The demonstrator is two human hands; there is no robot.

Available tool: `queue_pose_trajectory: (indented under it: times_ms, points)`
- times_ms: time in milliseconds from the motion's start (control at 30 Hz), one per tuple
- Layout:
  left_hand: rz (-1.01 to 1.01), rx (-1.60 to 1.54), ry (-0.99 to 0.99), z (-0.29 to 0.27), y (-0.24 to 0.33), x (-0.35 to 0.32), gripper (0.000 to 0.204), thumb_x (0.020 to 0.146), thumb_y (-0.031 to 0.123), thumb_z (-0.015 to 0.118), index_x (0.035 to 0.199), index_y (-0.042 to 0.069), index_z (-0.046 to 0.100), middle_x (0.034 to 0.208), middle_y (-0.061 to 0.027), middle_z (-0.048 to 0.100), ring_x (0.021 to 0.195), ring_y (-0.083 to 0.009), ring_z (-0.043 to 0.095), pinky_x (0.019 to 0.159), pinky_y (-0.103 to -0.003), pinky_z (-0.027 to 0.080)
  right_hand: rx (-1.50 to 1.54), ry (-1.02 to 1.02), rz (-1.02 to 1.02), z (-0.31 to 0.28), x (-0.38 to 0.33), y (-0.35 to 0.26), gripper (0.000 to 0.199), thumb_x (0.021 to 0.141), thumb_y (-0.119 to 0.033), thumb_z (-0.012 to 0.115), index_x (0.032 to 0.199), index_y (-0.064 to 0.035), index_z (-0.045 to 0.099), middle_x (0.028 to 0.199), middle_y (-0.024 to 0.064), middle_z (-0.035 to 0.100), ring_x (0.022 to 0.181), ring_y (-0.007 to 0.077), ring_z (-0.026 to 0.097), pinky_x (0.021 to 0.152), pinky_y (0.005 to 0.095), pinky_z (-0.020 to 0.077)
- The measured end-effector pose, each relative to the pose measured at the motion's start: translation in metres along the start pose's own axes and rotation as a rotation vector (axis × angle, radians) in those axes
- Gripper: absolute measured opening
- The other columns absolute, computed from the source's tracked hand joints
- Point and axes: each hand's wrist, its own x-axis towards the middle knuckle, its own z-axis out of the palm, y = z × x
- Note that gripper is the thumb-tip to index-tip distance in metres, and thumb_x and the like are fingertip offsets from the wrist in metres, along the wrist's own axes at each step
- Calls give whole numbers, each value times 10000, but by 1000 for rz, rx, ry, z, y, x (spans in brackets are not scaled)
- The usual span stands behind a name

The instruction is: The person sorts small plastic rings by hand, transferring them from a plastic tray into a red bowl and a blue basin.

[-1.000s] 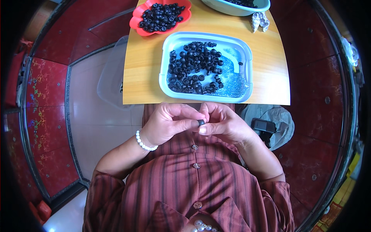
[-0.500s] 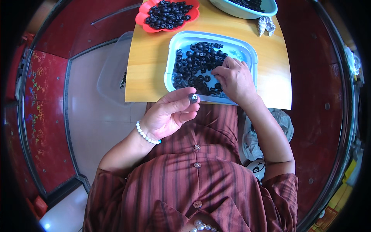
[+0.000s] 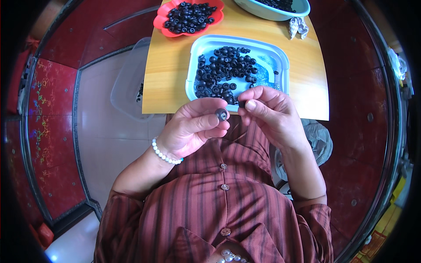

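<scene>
Between thumb and fingers, my left hand (image 3: pixel 197 120) pinches a small round black part (image 3: pixel 222 115) with a pale, shiny centre in the end that shows. Close to its right, my right hand (image 3: pixel 274 115) grips a small black piece (image 3: pixel 242 104) at the fingertips; its exact shape is mostly covered. The two pieces are apart. Behind both hands lies a pale blue rectangular tray (image 3: pixel 189 87). Many loose black parts (image 3: pixel 228 63), round and ring-like with holes, are heaped mainly in its left and middle.
A red scalloped dish (image 3: pixel 161 22) of black parts stands at the table's far left. Far right are a pale green basin (image 3: pixel 267 14) with more and a crumpled whitish item (image 3: pixel 298 28). Clear plastic container (image 3: pixel 127 83) left of the wooden table (image 3: pixel 166 65); plastic bag (image 3: pixel 318 142) right, below it.
My right hand has come out of the tray toward my left hand, bringing a small black piece. My left hand stays almost in place with its round part.
</scene>
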Motion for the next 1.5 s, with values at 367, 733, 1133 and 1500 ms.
queue_pose_trajectory:
  times_ms: [367,733,1133,1500]
  points:
    - [60,121,47,16,-2,-1,236,851,-23,615,1083,15,601,1011,-114,654,904,-211,668,791,-305,577,36,108,-111,15,-18,12,90,901,-91,603,951,-19,625,819,-10,606,683,23,518,575,184,422]
    - [661,1412,171,15,24,63,140,778,-46,641,900,20,657,888,-49,655,749,-111,648,665,-226,526,-765,307,-312,-5,20,0,115,820,-75,637,874,26,635,726,56,648,673,92,609,643,241,490]
    - [388,1450,181,-13,56,67,174,839,-37,603,1006,-22,652,948,-41,607,804,-97,632,730,-217,521,-884,441,-366,-51,12,14,112,780,-30,626,888,-1,638,716,43,605,659,104,562,627,254,459]
    - [242,1166,289,-25,39,48,172,871,-25,579,1042,-28,599,904,-58,638,801,-118,646,733,-226,520,-1007,449,-385,-50,22,14,136,770,-58,652,899,-22,666,797,114,655,659,174,587,652,286,474]
